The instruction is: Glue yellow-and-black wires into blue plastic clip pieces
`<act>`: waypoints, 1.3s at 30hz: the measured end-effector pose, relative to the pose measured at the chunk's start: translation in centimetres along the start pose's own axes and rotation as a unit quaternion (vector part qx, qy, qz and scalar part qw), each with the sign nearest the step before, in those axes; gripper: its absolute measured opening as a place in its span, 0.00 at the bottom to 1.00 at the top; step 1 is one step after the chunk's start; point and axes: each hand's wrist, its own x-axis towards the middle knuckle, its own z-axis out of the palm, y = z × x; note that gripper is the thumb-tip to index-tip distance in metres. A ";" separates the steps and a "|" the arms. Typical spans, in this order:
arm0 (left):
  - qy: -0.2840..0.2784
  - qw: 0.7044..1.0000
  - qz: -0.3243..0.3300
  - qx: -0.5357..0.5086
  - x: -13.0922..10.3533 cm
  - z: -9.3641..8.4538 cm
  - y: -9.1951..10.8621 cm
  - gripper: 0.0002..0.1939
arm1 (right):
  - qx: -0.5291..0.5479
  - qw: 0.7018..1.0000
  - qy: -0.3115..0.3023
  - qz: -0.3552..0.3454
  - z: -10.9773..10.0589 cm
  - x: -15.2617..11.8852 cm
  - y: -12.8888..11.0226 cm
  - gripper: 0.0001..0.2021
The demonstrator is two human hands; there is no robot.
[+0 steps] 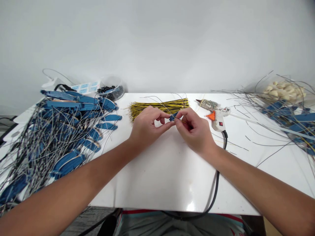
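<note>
Over the middle of the white table, a small blue part is pinched between both hands, mostly covered by the fingers. My left hand closes thumb and index finger on its left end. From the right, my right hand is closed at the same part, with a thin yellow and dark wire running by its fingertips. Just behind the hands lies a bundle of yellow-and-black wires. A white hot glue gun with an orange trigger rests to the right of my right hand.
Blue curved pieces with grey wires are heaped along the left side. A clear tub of black parts and a power strip stand behind them. At right are more wired blue pieces and cream-coloured parts. The glue gun's cable crosses the front edge.
</note>
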 end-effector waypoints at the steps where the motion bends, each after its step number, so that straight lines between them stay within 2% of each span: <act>1: 0.002 1.000 0.004 -0.001 0.0 0.0 0.0 0.13 | -0.010 1.000 0.003 -0.005 0.0 0.0 0.0 0.01; 10: 0.009 1.000 0.027 0.012 0.0 -0.1 -0.1 0.13 | -0.061 0.997 0.027 -0.046 0.0 0.1 0.2 0.02; 17: -0.003 1.000 0.006 0.011 0.1 -0.1 0.0 0.13 | -0.087 0.996 0.002 -0.026 -0.1 0.0 0.3 0.02; 22: -0.023 0.999 -0.042 -0.006 0.2 -0.3 0.5 0.13 | -0.080 0.997 -0.004 -0.013 -0.1 0.1 0.4 0.02; 29: -0.042 0.980 -0.166 -0.104 0.2 -0.4 1.2 0.16 | -0.075 0.997 0.011 -0.034 -0.1 0.2 0.3 0.03; 34: -0.038 0.971 -0.181 -0.152 0.2 -0.1 1.0 0.21 | -0.064 0.997 0.012 -0.042 0.1 0.3 0.5 0.03; 39: -0.045 0.973 -0.181 -0.138 0.2 -0.2 1.1 0.17 | -0.075 0.996 0.009 -0.043 0.1 0.3 0.5 0.03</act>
